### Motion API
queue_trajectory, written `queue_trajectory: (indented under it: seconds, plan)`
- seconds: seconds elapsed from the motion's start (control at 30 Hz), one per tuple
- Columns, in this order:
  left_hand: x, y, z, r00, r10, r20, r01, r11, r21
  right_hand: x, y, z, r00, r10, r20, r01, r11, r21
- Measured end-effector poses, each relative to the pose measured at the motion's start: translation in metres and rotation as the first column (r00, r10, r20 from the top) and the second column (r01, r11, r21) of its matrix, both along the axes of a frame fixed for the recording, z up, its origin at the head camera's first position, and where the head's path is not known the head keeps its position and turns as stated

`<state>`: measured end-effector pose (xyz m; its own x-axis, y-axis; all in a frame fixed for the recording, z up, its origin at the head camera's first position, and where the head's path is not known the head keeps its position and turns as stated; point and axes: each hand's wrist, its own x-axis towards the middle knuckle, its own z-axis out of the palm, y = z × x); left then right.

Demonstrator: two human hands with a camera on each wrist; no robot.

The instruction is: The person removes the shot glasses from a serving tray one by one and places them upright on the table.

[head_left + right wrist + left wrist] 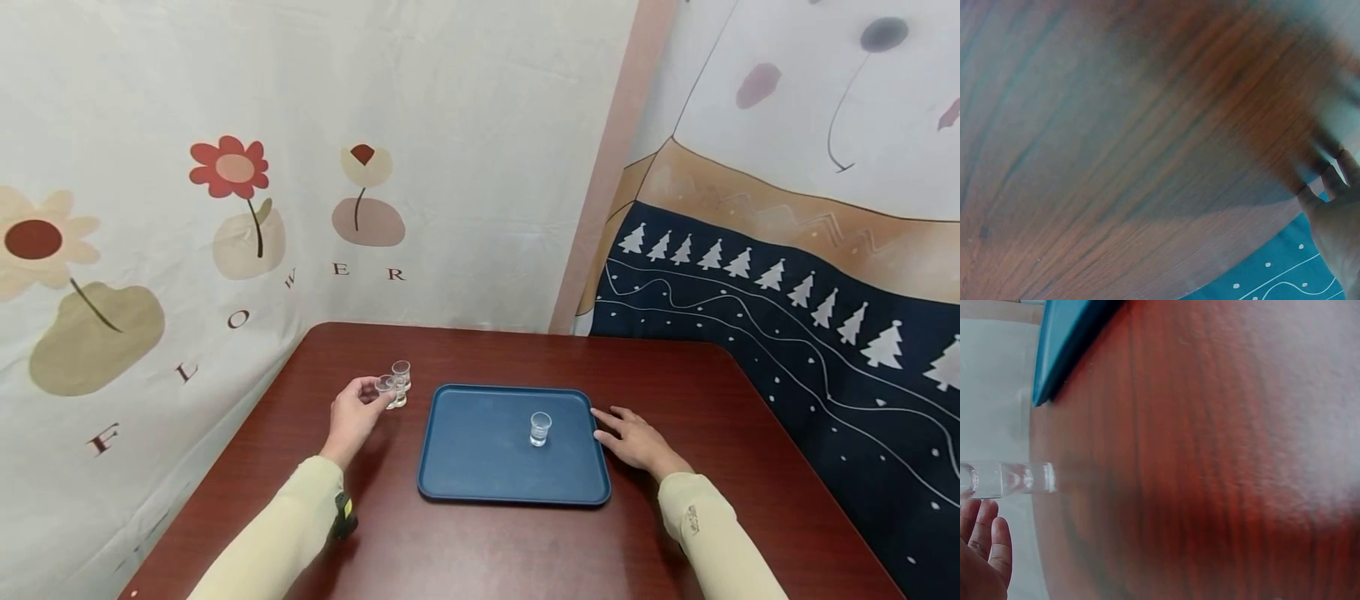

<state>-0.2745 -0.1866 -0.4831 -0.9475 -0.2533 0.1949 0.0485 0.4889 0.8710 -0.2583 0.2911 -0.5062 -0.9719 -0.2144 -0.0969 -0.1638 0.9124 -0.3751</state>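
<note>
Pale sleeves (273, 529) nearest, left grip (352, 419) pinching a glass (385, 384) left of the tray (480, 467), right grip (637, 442) spread at its rim — a sideways pull could topple the neighbouring glasses (402, 372)

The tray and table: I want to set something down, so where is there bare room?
Free: the tray, between its left rim and the lone glass; the table in front of it, between the sleeves; the table behind it, up to the far edge. Crowded: the clustered glasses at the left hand, and the tray's right rim, at the right hand.
</note>
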Motion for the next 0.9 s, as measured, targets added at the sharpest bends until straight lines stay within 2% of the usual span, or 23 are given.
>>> queue_trajectory:
  seconds: [0.27,0.9]
  plan:
    - [0.001,0.001,-0.013,0.999,0.007,0.035,-0.006,1.000,-0.031,-0.001,0.000,0.000,1.000,0.000,0.009,0.000,1.000,-0.008]
    - [-0.003,0.001,-0.026,0.996,-0.004,0.087,0.011,0.997,-0.077,0.000,0.000,0.000,1.000,-0.004,0.010,0.004,1.000,-0.002]
